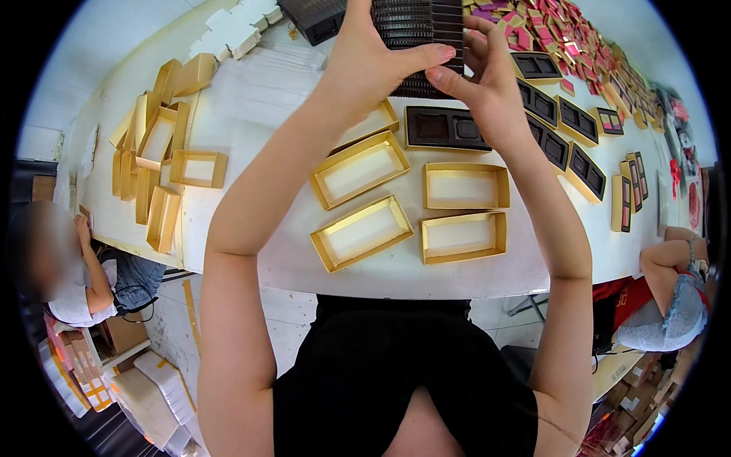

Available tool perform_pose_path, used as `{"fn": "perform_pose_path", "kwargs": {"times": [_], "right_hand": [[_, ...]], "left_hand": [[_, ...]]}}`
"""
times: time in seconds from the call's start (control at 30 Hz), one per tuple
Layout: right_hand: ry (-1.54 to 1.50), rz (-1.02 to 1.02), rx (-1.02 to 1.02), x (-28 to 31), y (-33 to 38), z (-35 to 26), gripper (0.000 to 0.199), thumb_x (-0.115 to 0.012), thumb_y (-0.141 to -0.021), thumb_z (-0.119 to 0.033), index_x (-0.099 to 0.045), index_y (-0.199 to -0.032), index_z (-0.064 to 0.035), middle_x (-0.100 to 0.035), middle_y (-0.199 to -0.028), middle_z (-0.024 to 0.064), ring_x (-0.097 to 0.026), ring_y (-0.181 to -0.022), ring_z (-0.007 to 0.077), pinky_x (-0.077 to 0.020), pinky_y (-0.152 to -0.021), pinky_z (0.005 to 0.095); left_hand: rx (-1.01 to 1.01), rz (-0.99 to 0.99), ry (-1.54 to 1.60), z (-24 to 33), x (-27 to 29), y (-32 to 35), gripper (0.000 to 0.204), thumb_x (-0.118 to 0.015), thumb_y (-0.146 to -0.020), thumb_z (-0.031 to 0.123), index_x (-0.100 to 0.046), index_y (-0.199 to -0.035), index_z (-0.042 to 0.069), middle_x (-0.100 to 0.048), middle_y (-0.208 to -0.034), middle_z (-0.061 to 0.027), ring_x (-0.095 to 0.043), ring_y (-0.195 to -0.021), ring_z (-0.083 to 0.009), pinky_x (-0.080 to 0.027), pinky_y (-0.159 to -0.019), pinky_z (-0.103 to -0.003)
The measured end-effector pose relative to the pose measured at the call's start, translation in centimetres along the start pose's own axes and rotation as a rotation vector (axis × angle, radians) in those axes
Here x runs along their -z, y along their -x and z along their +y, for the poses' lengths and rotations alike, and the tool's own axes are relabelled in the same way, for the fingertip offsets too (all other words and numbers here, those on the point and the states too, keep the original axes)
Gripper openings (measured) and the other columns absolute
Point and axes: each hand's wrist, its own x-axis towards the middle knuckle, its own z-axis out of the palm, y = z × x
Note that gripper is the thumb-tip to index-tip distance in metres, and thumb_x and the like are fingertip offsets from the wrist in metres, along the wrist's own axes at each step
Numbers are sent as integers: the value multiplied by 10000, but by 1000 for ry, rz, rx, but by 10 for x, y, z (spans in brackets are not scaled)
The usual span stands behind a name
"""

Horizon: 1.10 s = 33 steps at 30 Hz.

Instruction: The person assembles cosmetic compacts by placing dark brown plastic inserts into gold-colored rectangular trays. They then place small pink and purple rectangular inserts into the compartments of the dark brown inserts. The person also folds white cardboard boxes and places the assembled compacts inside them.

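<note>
At the far middle of the table, a thick stack of black plastic trays (415, 34) is between my hands. My left hand (381, 65) grips its left side, thumb laid across the front. On the right side, my right hand (483, 80) has its fingers curled and its thumb against the stack's lower edge. Just below is a gold box with a black tray in it (442, 128). Nearer to me are open gold boxes with white bottoms, among them one on the left (358, 169) and one on the right (466, 186).
More empty gold boxes (160, 137) pile up at the left. Tray-filled boxes (576, 120) line the right, before a heap of small pink and gold pieces (544, 30). Another black tray stack (316, 19) lies at the back. People sit at the left (84, 282) and right (662, 297).
</note>
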Motion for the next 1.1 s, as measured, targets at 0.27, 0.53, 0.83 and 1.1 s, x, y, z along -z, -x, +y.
{"fn": "perform_pose_path", "kwargs": {"times": [0.27,0.53,0.83,1.1], "right_hand": [[-133,-77,-66,11,23,-35,621,-723,-906,-91,-384,-1423,-28,-582,-1319,103,-571,-1178,176,-523,-942,326],[-282,-55,6,56,41,-45,593,-711,-924,-159,-425,-1422,-9,-597,-1312,117,-576,-1187,188,-515,-949,315],[757,-512,221,68,102,-52,476,-770,-700,-16,-716,-1164,-106,-600,-1285,135,-575,-1097,329,-497,-910,410],[596,-536,154,48,105,-26,433,-774,-709,-12,-735,-1129,-108,-609,-1262,137,-558,-1143,331,-489,-970,428]], "left_hand": [[-1,-142,386,6,0,12,1082,-908,-684,59,-214,-1513,13,-586,-1275,-123,-603,-1144,-212,-510,-976,-373],[22,-140,412,17,19,21,922,-861,-660,19,-362,-1436,16,-600,-1258,-151,-640,-1078,-230,-548,-922,-373],[735,-638,769,4,63,94,1128,-850,-654,192,-186,-1555,58,-357,-1451,-398,-651,-1105,-436,-626,-838,-447],[854,-410,633,7,49,118,724,-756,-736,163,-463,-1355,-69,-636,-1211,-203,-689,-1015,-244,-590,-879,-344]]}}
